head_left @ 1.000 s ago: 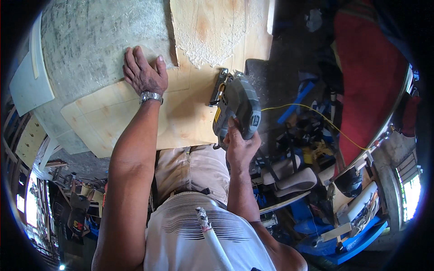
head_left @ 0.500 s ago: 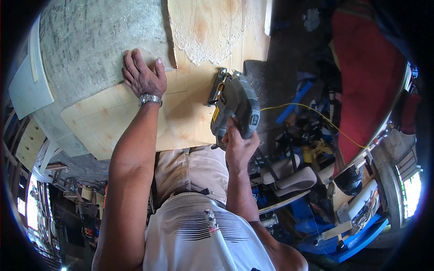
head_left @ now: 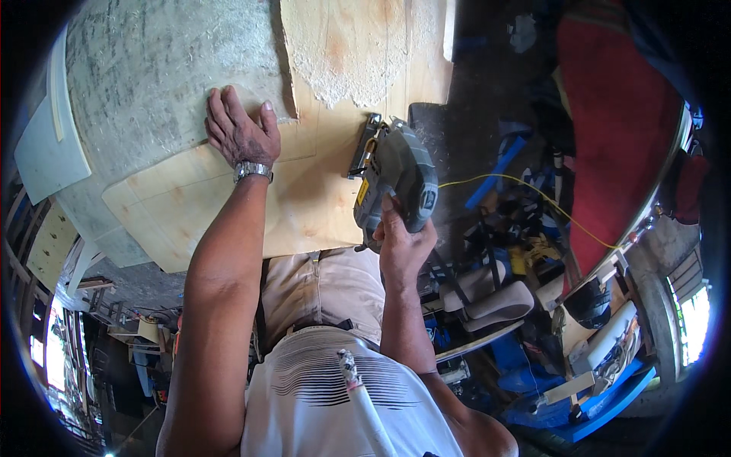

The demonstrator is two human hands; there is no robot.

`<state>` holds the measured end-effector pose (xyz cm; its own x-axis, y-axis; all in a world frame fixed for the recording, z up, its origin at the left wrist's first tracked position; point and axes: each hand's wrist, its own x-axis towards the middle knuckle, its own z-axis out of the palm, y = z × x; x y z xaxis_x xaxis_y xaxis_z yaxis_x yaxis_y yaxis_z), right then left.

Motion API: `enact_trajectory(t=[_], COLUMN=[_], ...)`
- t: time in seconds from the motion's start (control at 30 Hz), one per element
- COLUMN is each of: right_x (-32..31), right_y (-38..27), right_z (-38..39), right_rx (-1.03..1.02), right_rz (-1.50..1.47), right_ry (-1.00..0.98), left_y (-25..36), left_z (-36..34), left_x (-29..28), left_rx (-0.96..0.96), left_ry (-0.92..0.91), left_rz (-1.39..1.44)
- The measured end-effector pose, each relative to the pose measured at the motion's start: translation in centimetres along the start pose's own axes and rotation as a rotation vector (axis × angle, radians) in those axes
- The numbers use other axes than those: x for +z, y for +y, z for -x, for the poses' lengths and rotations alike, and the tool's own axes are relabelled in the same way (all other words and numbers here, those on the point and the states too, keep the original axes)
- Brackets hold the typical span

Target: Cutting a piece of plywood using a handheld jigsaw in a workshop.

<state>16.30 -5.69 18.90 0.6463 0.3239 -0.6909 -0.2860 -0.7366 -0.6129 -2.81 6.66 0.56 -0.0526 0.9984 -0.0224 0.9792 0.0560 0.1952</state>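
My right hand is wrapped round the grip of a dark grey jigsaw with a yellow label. The jigsaw's base stands at the right edge of a pale plywood sheet that has pencil lines drawn on it. Its blade cannot be made out from here. My left hand, with a metal watch at the wrist, lies flat with its fingers out on the worn grey tabletop, just beyond the plywood's edge. Another plywood piece, strewn with pale wood chips, lies at the far side.
A yellow cord runs from the jigsaw off to the right. Along the right side stands a large red panel. Padded pieces, blue parts and clutter cover the floor there. A lit cigarette juts in from below.
Both hands and the jigsaw stay almost in place. The cigarette's tip has shifted slightly left and up in the picture.
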Motion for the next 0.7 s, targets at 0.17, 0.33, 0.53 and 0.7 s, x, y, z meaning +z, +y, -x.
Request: enact_trajectory(t=[0.17, 0.33, 0.53, 0.7], right_x=[-0.01, 0.18, -0.05, -0.11], right_y=[-0.03, -0.13, -0.02, -0.56], right_z=[-0.15, -0.42, -0.62, -0.76], right_rx=[0.022, -0.006, 0.002, 0.004], right_rz=[0.004, 0.034, 0.000, 0.003], right_ry=[-0.001, 0.005, -0.010, -0.041], left_y=[-0.05, -0.04, -0.09, 0.04], left_z=[0.02, 0.00, 0.00, 0.01], left_x=[-0.01, 0.04, -0.01, -0.22], left_rx=[0.009, 0.009, 0.011, 0.014], left_ry=[0.019, 0.015, 0.020, 0.032], left_rz=[0.003, 0.006, 0.023, 0.015])
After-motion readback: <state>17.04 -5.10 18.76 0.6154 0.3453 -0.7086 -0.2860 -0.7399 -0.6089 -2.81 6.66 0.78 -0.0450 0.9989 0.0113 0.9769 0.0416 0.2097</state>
